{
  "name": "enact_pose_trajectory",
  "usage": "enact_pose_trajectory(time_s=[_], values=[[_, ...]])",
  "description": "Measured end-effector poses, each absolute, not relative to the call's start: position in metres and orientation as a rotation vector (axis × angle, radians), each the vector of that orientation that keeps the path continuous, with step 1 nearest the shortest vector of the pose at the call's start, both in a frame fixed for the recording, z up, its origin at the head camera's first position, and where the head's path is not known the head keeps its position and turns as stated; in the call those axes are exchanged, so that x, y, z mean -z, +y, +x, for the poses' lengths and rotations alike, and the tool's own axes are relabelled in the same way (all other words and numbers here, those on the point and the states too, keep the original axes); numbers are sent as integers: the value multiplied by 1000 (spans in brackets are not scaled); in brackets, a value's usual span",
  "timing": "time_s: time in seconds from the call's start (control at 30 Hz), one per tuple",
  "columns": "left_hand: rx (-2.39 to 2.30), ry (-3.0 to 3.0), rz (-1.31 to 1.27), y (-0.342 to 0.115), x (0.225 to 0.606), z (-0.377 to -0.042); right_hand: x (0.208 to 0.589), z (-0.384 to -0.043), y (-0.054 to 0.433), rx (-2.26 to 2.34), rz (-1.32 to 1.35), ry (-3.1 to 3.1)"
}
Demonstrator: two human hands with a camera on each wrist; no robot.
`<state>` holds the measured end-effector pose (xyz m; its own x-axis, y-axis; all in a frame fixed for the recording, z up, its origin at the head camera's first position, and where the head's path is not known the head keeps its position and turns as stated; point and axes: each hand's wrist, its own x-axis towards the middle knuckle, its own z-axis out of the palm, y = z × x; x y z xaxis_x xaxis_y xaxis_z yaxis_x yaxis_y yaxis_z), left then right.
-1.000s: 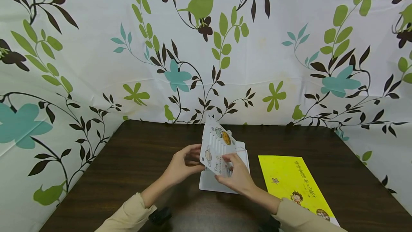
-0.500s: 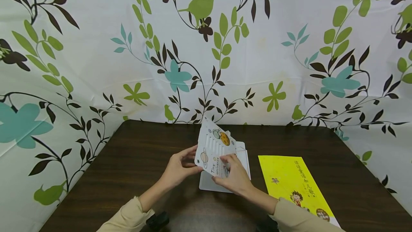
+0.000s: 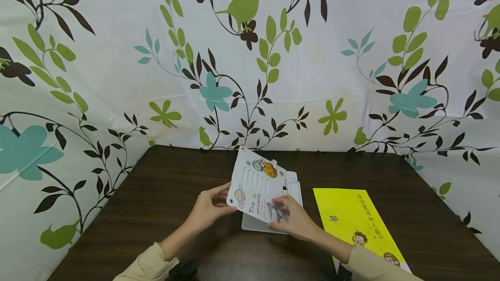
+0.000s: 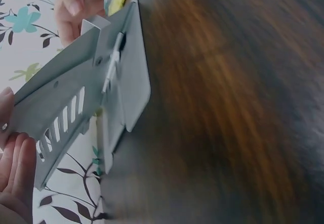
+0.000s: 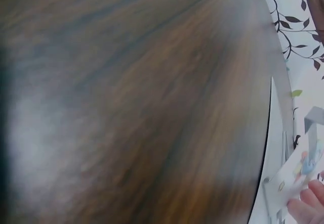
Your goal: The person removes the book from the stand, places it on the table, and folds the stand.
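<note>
A folding metal book stand (image 3: 250,185) stands partly unfolded near the middle of the dark table. Its slotted white panel, printed "Tiny universe" with planets, tilts up from a flat base plate (image 3: 259,223). My left hand (image 3: 207,209) pinches the panel's left edge between thumb and fingers. The left wrist view shows the bare metal back of the slotted panel (image 4: 66,107) and a hinge rod (image 4: 112,64). My right hand (image 3: 294,218) is at the panel's lower right corner, fingers bent loosely before its printed face. No thumb shows behind the panel there.
A yellow book (image 3: 347,216) lies flat to the right, partly under my right forearm. A dark wood table (image 3: 175,177) spreads around the stand. Behind it hangs a white cloth (image 3: 312,68) with leaf and bird prints.
The printed panel has swung left and lower, turning its face more toward the head camera. My left hand moved left and slightly down with it. My right hand shifted slightly right and down.
</note>
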<state>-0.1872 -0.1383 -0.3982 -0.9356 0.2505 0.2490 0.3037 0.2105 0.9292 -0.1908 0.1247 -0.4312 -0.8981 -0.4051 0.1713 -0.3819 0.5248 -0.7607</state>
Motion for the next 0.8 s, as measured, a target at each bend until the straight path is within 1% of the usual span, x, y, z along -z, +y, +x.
enact_pose_trajectory(time_s=[0.37,0.8], values=[[1813,-2488,-489,-151,416,-186,437,-191,132,1251,-776,2742],[1564,-2659,-402,-158,434,-186,437,-193,132,1047,-849,2829]])
